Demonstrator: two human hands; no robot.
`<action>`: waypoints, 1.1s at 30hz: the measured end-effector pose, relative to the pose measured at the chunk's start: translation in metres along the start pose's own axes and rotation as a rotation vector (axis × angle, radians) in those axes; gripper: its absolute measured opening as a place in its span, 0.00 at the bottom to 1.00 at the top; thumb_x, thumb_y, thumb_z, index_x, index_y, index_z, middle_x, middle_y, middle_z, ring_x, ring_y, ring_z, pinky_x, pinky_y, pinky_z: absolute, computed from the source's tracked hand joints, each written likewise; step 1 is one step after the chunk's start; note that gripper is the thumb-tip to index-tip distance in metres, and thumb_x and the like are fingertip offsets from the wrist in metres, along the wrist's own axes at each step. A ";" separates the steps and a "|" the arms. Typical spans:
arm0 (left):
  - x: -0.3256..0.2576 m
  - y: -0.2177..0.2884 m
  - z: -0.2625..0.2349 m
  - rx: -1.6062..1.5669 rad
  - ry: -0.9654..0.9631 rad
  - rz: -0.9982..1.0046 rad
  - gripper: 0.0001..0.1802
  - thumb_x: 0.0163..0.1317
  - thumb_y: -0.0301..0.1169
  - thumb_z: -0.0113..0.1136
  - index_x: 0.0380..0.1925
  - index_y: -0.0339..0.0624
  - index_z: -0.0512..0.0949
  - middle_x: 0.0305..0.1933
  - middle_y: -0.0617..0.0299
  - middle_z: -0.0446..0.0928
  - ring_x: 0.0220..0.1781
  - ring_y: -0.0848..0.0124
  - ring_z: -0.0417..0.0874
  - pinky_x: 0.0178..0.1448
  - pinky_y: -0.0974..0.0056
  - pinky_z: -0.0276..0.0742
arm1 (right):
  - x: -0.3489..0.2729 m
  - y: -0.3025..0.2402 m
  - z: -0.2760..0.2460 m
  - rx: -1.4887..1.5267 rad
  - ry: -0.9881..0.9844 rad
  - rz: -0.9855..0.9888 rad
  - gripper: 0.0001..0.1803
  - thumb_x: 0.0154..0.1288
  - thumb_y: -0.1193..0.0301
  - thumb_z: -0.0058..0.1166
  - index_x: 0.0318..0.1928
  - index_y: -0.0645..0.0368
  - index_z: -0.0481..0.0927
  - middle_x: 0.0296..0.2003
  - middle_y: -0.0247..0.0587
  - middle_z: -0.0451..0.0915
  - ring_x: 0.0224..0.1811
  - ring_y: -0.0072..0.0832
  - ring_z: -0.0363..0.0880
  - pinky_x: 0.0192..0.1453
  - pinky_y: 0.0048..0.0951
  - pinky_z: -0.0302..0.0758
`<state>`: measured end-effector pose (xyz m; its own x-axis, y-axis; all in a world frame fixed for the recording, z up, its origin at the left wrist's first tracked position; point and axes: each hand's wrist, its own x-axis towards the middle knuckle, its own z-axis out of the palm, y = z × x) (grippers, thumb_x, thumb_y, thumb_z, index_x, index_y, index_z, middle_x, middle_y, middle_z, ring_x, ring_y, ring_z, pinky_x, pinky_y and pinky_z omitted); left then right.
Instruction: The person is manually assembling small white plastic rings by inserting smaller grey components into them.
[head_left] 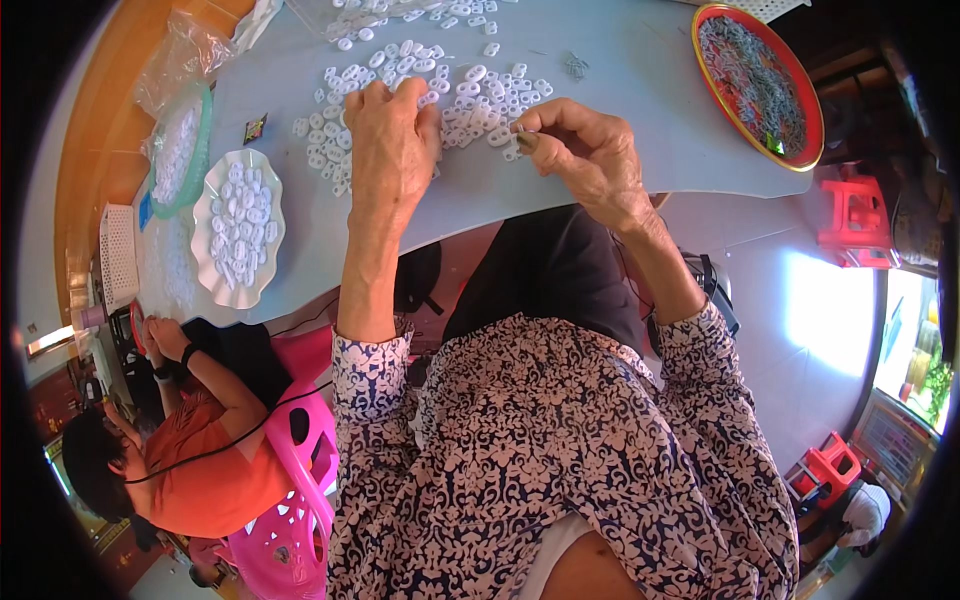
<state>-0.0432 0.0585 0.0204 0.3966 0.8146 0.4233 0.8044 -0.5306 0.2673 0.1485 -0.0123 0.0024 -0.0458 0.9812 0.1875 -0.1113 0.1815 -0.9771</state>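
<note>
Small white plastic pieces (475, 125), oval with holes, lie in a loose pile on the pale grey table. My left hand (388, 150) is over the pile's left part, its fingers bent down among the pieces; a white piece shows beside its thumb and forefinger, but whatever it grips is mostly hidden. At the pile's right edge, my right hand (590, 160) has thumb and forefinger pressed together. What sits in that pinch is too small to make out.
A scalloped white dish (208, 235) of white pieces stands at the left, beside a green-rimmed container (207, 130). A red round tray (814, 130) of thin metal parts is at the far right. Thin metal bits (575, 65) lie behind the pile. Another person (215, 450) sits lower left.
</note>
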 end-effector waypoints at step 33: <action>0.001 0.044 -0.013 -1.327 -0.184 -0.428 0.09 0.61 0.31 0.57 0.35 0.34 0.77 0.29 0.66 0.75 0.32 0.79 0.75 0.39 0.74 0.70 | 0.001 -0.004 0.000 0.109 0.025 0.001 0.15 0.61 0.75 0.58 0.49 0.60 0.75 0.32 0.30 0.80 0.34 0.14 0.76 0.41 0.18 0.75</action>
<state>-0.0131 0.0325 0.0440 0.3651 0.9309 0.0117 -0.0939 0.0243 0.9953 0.1486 -0.0122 0.0066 -0.0217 0.9828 0.1832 -0.2191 0.1741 -0.9600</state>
